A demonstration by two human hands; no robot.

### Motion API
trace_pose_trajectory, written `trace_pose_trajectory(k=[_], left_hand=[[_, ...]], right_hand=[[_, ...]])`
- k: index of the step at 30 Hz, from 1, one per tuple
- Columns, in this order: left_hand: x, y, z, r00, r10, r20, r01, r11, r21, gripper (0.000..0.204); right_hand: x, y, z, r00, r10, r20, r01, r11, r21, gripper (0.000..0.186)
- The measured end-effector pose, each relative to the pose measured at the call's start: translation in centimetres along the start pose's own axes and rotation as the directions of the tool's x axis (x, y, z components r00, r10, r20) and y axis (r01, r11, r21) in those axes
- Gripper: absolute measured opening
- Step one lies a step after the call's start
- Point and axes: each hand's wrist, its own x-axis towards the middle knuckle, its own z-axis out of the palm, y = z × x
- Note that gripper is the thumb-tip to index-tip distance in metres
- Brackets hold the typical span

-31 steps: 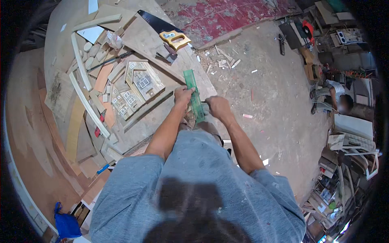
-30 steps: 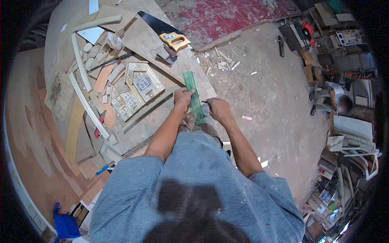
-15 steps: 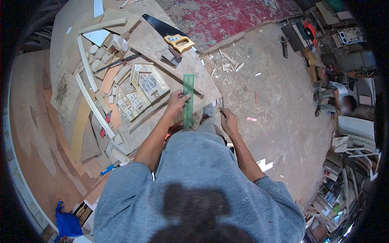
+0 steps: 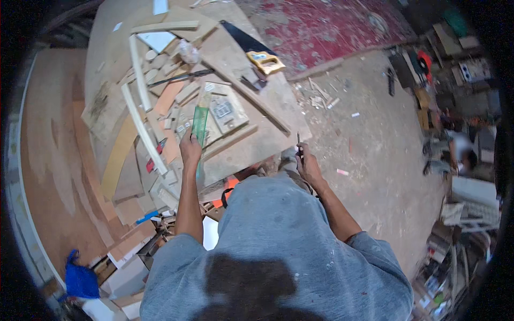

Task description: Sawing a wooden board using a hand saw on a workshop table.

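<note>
My left hand (image 4: 190,150) grips the lower part of a green see-through ruler (image 4: 200,122). The ruler lies over a small wooden house model (image 4: 229,113) with white window frames, hiding its middle part. Closed around a thin, dark pencil-like stick (image 4: 299,140), my right hand (image 4: 309,165) is held just off the worktable's right corner, the stick pointing up. A long wooden strip (image 4: 246,96) runs along the far right side of the model, and a shorter strip (image 4: 231,141) lies along its near side.
A handsaw (image 4: 265,61) with a yellow handle lies at the far edge of the worktable (image 4: 270,152). Curved pale strips (image 4: 140,75) and wood offcuts crowd the left. Wood scraps (image 4: 321,95) litter the floor. Another person (image 4: 461,150) sits low at the far right.
My left hand has carried the ruler leftward from the table's edge onto the house model. My right hand has risen slightly, and its stick now shows clearly. The view has shifted.
</note>
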Motion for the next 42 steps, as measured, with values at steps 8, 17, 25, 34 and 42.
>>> trace_pose_trajectory(k=[8,17,25,34,42], left_hand=[[8.8,-7.3,-1.9,0.994,0.112,0.014,-0.111,0.963,0.245,0.041],[7.3,-6.5,-3.0,0.990,0.049,-0.130,0.024,0.860,0.510,0.046],[-2.1,-3.6,1.7,0.951,0.283,-0.127,-0.231,0.919,0.320,0.033],[-7.5,0.4,5.8,0.963,0.270,0.014,-0.261,0.914,0.310,0.028],[-10.5,-0.9,5.7,0.997,0.074,-0.034,-0.058,0.938,0.342,0.034]], right_hand=[[10.6,-8.2,6.3,0.958,-0.220,0.183,0.222,0.975,0.010,0.017],[15.1,-9.4,10.2,0.954,-0.294,-0.059,0.299,0.950,0.091,0.035],[13.4,6.5,-3.4,0.989,0.123,-0.084,-0.112,0.985,0.131,0.026],[11.0,5.0,-2.2,0.994,0.068,0.087,-0.074,0.995,0.066,0.034],[11.1,5.3,-1.2,0.984,0.017,0.175,-0.034,0.995,0.096,0.033]])
